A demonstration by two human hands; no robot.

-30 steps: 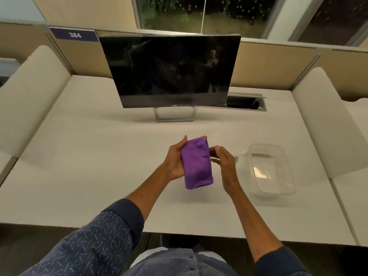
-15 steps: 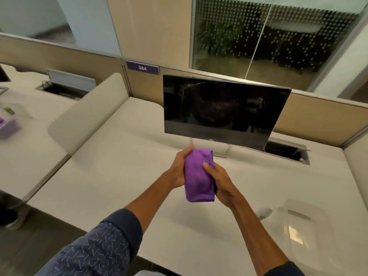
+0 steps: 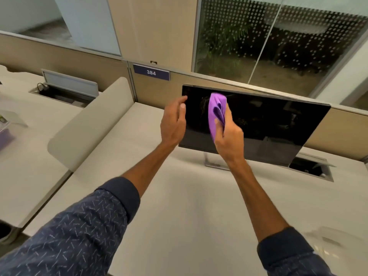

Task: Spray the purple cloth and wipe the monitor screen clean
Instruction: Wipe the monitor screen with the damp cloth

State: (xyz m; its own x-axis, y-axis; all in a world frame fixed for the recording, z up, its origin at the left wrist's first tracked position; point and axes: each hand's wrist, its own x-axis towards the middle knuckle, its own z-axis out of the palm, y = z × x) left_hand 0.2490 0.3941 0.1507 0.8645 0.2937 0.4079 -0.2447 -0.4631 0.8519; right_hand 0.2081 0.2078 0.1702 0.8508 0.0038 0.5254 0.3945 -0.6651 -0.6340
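Left hand (image 3: 173, 124) has let go of the purple cloth (image 3: 216, 114) and hovers open at the monitor screen (image 3: 258, 124) left edge; right hand (image 3: 229, 139) now grips it alone, raised from over the desk (image 3: 189, 196) to the glass (contact unclear), so wiping seems about to begin; folded cloth long axis runs upright, top toward the upper bezel

Blurred clear container (image 3: 328, 244) cut by the right edge; monitor stand (image 3: 216, 162) partly behind right forearm.

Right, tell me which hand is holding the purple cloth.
The right hand: it pinches the folded purple cloth against the monitor screen. The left hand is empty, fingers open at the screen's left edge.
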